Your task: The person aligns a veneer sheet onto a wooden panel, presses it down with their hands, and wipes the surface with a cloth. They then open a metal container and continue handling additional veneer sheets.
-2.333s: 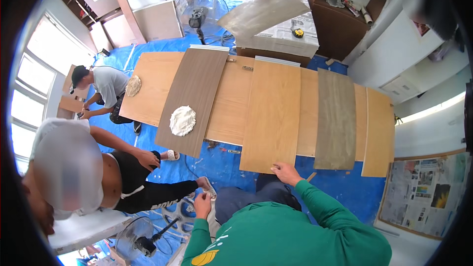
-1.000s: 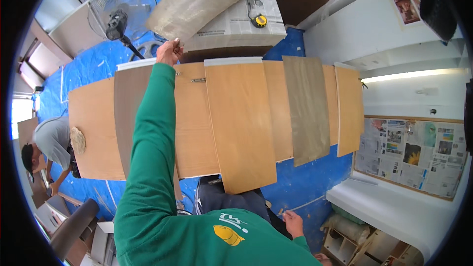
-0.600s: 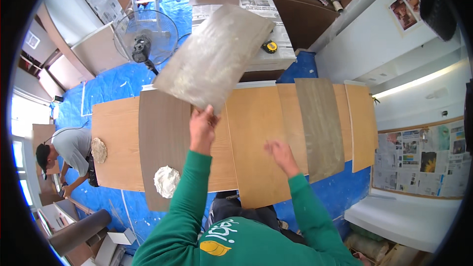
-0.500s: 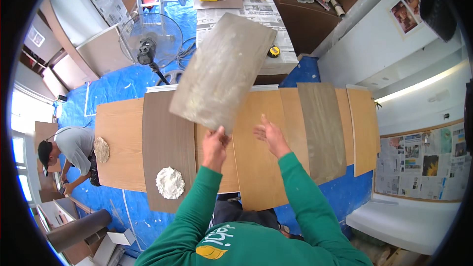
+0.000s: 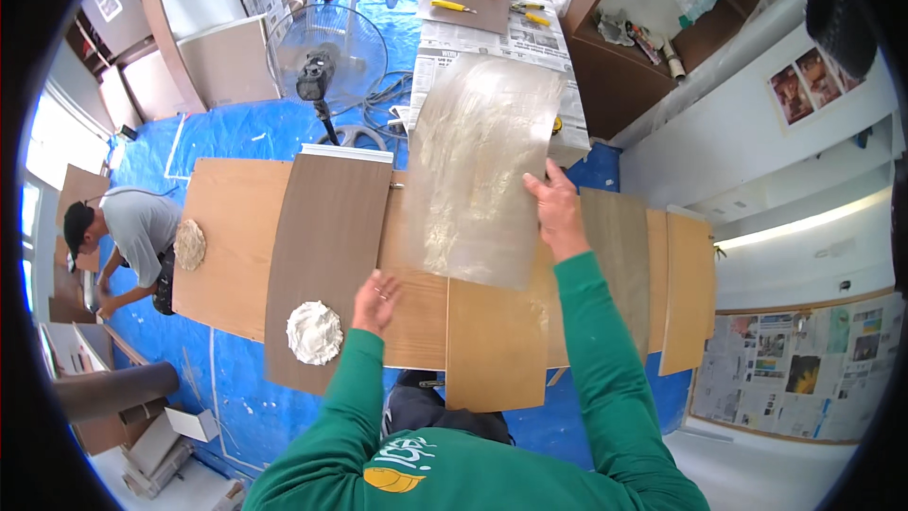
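Note:
My right hand (image 5: 558, 213) grips the right edge of a thin grey-beige laminate sheet (image 5: 482, 170), thumb on the face turned to me. Glossy, whitish streaks cover that face. The sheet is held up over the row of boards, its far part in front of the newspaper-covered table. My left hand (image 5: 376, 303) is off the sheet, below its left side, with fingers partly spread and nothing in them. Under the sheet lies a light wood board (image 5: 497, 341) with a faint shiny patch. Left of my left hand is a dark brown board (image 5: 326, 227) bearing a round white cloth-like pad (image 5: 314, 332).
Another grey-brown sheet (image 5: 615, 265) lies on the boards to the right. Beyond, the newspaper-covered table (image 5: 454, 43) holds a yellow cutter (image 5: 453, 6) and a tape measure (image 5: 557, 125). A standing fan (image 5: 326, 76) is at far left. A co-worker (image 5: 132, 237) bends down at the left.
The sheet has turned more upright and moved right and nearer. My left hand has let go of its lower edge and moved left; my right hand has taken hold of its right edge.

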### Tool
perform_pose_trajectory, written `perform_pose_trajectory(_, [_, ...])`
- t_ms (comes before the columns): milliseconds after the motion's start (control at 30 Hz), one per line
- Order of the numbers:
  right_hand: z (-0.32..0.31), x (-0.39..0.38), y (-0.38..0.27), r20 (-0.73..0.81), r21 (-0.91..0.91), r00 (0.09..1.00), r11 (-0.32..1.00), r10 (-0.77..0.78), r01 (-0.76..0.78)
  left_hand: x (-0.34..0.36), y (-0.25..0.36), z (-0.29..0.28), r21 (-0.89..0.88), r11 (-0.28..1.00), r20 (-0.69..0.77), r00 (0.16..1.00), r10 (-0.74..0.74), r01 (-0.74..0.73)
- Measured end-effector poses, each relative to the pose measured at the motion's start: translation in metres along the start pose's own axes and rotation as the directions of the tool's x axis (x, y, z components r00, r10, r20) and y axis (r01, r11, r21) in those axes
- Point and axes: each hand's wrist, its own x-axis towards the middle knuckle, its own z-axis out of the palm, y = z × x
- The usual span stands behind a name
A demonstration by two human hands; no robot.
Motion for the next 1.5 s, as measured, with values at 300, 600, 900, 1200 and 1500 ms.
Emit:
perform_pose_trajectory(300, [-0.135,-0.183,-0.09,0.05,-0.353,0.991,0.93,0.127,-0.102,-0.139,0.061,0.105,-0.057,0.98,0.781,0.62,-0.076,0.191])
perform_pose_trajectory(600, [-0.246,-0.347,0.135,-0.141,-0.005,0.746,0.753,0.651,-0.658,-0.139,-0.128,0.027,0.549,0.812,0.164,0.927,-0.336,0.197])
perform_pose_trajectory(900, [-0.304,-0.392,0.244,-0.109,0.05,0.71,0.717,0.696,-0.695,-0.132,-0.226,-0.021,0.751,0.596,0.194,0.958,0.213,-0.285])
perform_pose_trajectory(1200, [-0.318,-0.359,0.248,-0.149,0.063,0.783,0.796,0.604,-0.602,-0.092,-0.223,0.037,0.673,0.684,0.225,0.959,0.172,-0.281])
perform_pose_trajectory(1500, [-0.301,-0.327,0.244,-0.18,0.078,0.816,0.835,0.549,-0.544,-0.064,-0.196,0.062,0.7,0.679,0.207,0.973,0.103,-0.221])
